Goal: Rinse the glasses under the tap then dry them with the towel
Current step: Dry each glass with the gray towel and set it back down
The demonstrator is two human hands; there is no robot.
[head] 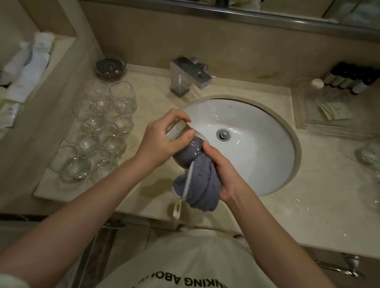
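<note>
Drying step: a glass tumbler (178, 130) is gripped by the left hand (161, 140) while the grey towel (196, 176), clutched by the right hand (221, 169), is stuffed inside; twisting is probably called for next.

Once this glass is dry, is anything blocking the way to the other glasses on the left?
Nothing visible. The left hand holds the glass over the sink edge, the right hand works the towel into it, and bare counter lies between it and the glasses.
</note>
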